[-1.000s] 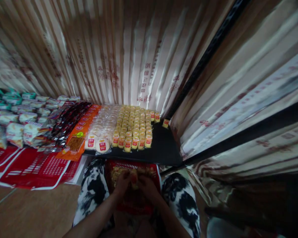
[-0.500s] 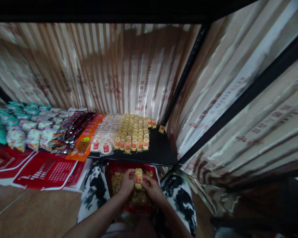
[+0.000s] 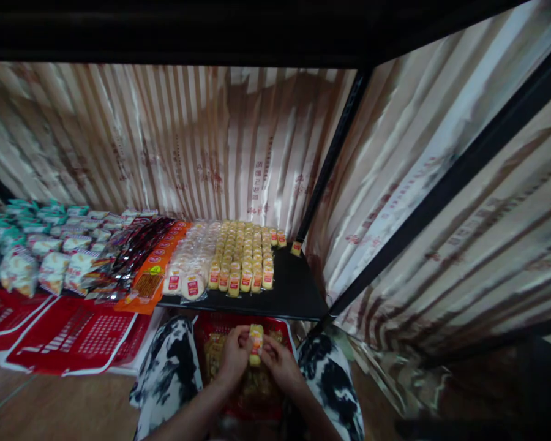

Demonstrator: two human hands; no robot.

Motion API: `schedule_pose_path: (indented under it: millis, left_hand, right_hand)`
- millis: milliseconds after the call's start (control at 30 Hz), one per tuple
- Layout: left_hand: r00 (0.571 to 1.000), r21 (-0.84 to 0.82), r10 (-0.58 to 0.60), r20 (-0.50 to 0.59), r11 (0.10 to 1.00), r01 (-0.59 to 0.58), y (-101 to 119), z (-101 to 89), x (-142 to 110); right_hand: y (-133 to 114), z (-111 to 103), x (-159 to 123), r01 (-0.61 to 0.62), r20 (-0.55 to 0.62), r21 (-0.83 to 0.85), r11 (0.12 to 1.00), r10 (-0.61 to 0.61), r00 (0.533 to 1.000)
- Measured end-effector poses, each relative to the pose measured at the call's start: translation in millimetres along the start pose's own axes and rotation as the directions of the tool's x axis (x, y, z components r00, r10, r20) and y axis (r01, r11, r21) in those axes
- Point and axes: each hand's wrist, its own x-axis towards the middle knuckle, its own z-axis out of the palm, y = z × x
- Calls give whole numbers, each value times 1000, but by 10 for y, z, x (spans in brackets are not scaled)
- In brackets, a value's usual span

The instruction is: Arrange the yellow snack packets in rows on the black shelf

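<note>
so, left hand (image 3: 235, 356) and right hand (image 3: 281, 365) had grip clamped on yellow packet (image 3: 256, 345) above near red basket (image 3: 210, 324).

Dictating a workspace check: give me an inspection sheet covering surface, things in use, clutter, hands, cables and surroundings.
Surface: black shelf, bearing rows of yellow packs, round white packs and an orange bag, with other bags farther left.
Things in use: held yellow pack, above a red basket with contents too dim to identify.
Clutter: lone yellow pack, apart from the rows, at the shelf's far right corner.
Hands: left hand and right hand hold the pack between them.
Cables: nothing seen.
Surroundings: pleated curtains behind and right; black frame post; brown floor.
</note>
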Motion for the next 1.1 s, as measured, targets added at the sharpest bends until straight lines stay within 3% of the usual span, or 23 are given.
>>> schedule_pose_path:
  millis: [167,300,467,767,1100]
  left_hand:
    - [999,17,43,-24,999,-43,-127,45,158]
    - [997,-48,75,-17,996,-76,-132,164,300]
    - [990,-96,139,38,986,-135,90,301,413]
    - [970,65,240,40,968,-242,424,463,570]
    - [939,216,339,47,915,-341,264,589,738]
  right_hand:
    - [-92,-7,70,5,51,-21,1000,-4,999]
    - [-343,-71,103,18,-110,-151,988,-35,993]
    - [-530,-274,278,5,-250,-217,976,-61,966]
    - [-566,-508,796,13,-375,-258,966,-113,920]
    - [-539,-492,1066,-10,-389,-426,905,-173,905]
